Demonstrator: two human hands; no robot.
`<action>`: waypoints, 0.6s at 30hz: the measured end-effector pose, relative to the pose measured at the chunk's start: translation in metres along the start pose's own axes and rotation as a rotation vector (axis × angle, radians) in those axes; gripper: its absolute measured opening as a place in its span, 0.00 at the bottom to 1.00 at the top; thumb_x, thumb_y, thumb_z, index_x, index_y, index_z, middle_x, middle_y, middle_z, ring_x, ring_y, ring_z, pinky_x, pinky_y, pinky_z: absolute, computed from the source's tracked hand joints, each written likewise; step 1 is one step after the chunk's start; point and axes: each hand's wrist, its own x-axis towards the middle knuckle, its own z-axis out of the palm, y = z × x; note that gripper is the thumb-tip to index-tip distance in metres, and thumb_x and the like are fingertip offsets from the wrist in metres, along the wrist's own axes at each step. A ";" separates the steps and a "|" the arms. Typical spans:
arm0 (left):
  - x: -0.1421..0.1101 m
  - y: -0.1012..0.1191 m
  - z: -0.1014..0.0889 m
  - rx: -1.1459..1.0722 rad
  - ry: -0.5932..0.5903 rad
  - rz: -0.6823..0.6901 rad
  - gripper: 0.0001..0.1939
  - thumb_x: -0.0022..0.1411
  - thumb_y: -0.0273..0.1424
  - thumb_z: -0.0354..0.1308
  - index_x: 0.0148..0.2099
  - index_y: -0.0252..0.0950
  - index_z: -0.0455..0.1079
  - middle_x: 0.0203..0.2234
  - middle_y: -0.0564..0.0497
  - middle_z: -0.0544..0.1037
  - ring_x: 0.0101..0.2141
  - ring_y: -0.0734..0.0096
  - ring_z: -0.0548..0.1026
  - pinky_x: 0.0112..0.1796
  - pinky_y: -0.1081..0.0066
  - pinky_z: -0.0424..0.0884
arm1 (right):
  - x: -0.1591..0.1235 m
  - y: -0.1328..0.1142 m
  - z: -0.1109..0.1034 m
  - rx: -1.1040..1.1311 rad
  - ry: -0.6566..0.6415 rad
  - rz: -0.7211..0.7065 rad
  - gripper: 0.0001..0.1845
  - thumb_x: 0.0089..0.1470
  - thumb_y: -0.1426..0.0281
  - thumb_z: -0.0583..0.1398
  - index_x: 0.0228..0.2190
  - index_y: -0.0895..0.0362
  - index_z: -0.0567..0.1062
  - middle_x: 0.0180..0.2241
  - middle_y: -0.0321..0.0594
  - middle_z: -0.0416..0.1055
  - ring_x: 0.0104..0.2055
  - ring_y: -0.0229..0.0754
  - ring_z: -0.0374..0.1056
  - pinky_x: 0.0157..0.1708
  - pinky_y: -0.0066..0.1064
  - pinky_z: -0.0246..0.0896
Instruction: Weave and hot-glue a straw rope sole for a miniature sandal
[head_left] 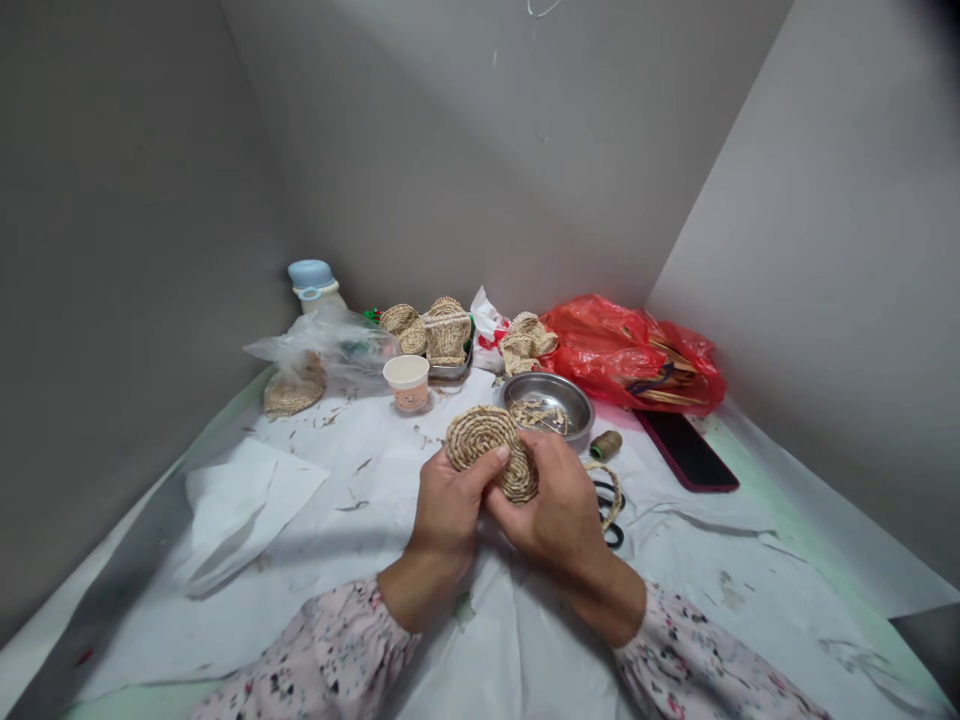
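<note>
Both hands were together, clamped on one coiled straw disc (480, 432), which was held tilted above the white sheet (337, 560), just in front of the steel bowl (583, 412). The left hand (448, 508) gripped its near left edge, thumb laid across the coils; the right hand (559, 505) pinched the right edge, its fingers partly behind the piece. A curved straw strand (617, 494) emerged beside the right hand, over the black scissors handles (614, 537); whether it joined the disc could not be told. The bowl contained straw scraps (536, 414). A thread spool (606, 445) lay right of the bowl, with a dark-screened phone (690, 455) farther right, near the red plastic bag (600, 340). A paper cup (410, 392) stood left of the bowl. Behind it, woven straw pieces (448, 338) sat in a metal tray (448, 374).
</note>
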 end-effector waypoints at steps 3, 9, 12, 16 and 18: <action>0.000 0.000 0.000 0.005 0.007 -0.009 0.15 0.49 0.30 0.68 0.41 0.29 0.75 0.33 0.45 0.81 0.33 0.65 0.77 0.40 0.65 0.73 | 0.000 0.000 0.000 0.001 0.001 0.002 0.19 0.48 0.69 0.62 0.43 0.60 0.71 0.36 0.47 0.73 0.40 0.51 0.70 0.41 0.44 0.68; 0.001 -0.002 -0.002 0.008 -0.004 0.001 0.15 0.50 0.29 0.68 0.41 0.30 0.75 0.34 0.45 0.81 0.34 0.66 0.77 0.40 0.66 0.73 | 0.000 0.001 -0.001 -0.001 -0.014 0.011 0.19 0.47 0.69 0.62 0.43 0.60 0.71 0.36 0.47 0.73 0.39 0.51 0.69 0.41 0.44 0.68; 0.002 -0.002 -0.002 0.012 -0.003 -0.007 0.15 0.49 0.29 0.69 0.41 0.30 0.75 0.33 0.46 0.81 0.33 0.66 0.77 0.40 0.66 0.74 | -0.002 0.001 0.001 -0.010 -0.019 0.017 0.20 0.47 0.69 0.62 0.43 0.61 0.70 0.36 0.48 0.72 0.40 0.52 0.69 0.42 0.45 0.67; 0.006 0.003 -0.003 -0.022 -0.036 -0.031 0.15 0.48 0.28 0.69 0.40 0.30 0.75 0.31 0.47 0.81 0.32 0.66 0.78 0.38 0.67 0.74 | -0.002 0.000 0.000 -0.016 -0.060 -0.016 0.26 0.49 0.66 0.63 0.48 0.65 0.68 0.42 0.54 0.71 0.45 0.55 0.67 0.46 0.48 0.66; 0.009 0.007 -0.003 -0.062 -0.055 -0.038 0.15 0.49 0.28 0.69 0.40 0.31 0.74 0.30 0.47 0.81 0.31 0.66 0.78 0.37 0.67 0.75 | 0.002 -0.003 -0.007 0.007 -0.115 -0.033 0.31 0.49 0.64 0.64 0.52 0.67 0.66 0.47 0.58 0.70 0.50 0.56 0.66 0.50 0.49 0.64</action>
